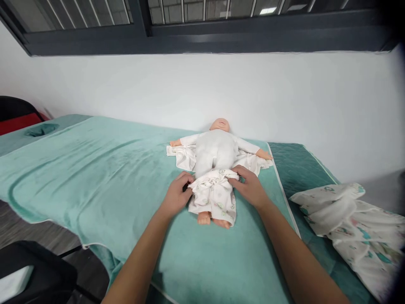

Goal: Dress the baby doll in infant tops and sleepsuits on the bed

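Observation:
A baby doll [217,145] with a white cloth body lies on its back on the green sheet [126,169], head toward the wall and arms spread. Small patterned pants [215,194] cover its legs, and both feet stick out below. My left hand [177,192] pinches the left edge of the waistband. At the right edge of the waistband, my right hand [248,183] grips the cloth between thumb and fingers. A light patterned garment [185,158] lies spread out beneath the doll's back and arms.
A crumpled patterned cloth [351,228] lies at the right on a darker green cover [294,169]. A black chair [38,270] with a white object on it stands at the lower left. Behind the bed are a white wall [142,88] and a barred window.

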{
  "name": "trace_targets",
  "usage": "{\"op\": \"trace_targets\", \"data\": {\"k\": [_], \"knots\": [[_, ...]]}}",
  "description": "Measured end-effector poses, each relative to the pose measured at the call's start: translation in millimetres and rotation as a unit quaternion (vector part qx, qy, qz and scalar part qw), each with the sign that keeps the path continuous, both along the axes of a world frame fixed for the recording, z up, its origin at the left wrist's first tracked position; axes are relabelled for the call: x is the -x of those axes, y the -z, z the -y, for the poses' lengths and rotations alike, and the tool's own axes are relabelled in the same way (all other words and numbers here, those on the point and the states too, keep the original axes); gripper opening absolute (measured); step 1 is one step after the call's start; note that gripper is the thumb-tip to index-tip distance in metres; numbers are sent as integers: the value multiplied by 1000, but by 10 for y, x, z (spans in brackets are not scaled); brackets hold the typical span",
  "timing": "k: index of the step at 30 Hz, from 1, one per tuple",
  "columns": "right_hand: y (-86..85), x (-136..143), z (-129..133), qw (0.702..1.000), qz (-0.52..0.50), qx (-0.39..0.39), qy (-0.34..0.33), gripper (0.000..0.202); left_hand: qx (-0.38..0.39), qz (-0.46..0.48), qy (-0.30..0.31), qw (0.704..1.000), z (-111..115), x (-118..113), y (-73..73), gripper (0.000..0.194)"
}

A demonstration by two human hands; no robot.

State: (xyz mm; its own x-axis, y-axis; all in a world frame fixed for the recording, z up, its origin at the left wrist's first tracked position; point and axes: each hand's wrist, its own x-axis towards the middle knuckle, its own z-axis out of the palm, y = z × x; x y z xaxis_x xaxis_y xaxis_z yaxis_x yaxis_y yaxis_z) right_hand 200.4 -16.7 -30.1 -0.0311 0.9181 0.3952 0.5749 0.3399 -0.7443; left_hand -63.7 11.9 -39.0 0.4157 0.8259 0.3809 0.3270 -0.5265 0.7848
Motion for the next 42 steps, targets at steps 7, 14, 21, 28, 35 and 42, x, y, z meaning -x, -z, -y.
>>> {"op": "trace_targets", "data": {"k": [7, 14, 21, 28, 35, 42], "knots": [[77, 168, 461, 997, -10, 71, -12, 22, -13, 9, -15, 1000, -48, -1, 27, 20], [141, 238, 506, 999, -42, 24, 2, 33, -19, 13, -8, 1000, -6, -33, -14, 21], [129, 253, 457, 999, -28, -2, 19, 24, 7, 3, 7, 1000, 330, 8, 33, 20], [76, 309, 579, 999, 2, 36, 40, 24, 4, -1, -11, 1000, 340, -16, 59, 19], [30, 398, 934, 996, -2, 84, -21, 61, -6, 9, -33, 999, 343, -14, 60, 15], [-29, 443, 1031, 997, 41, 67, -4, 56, 12, 12, -17, 1000, 400, -11, -13, 10]]}}
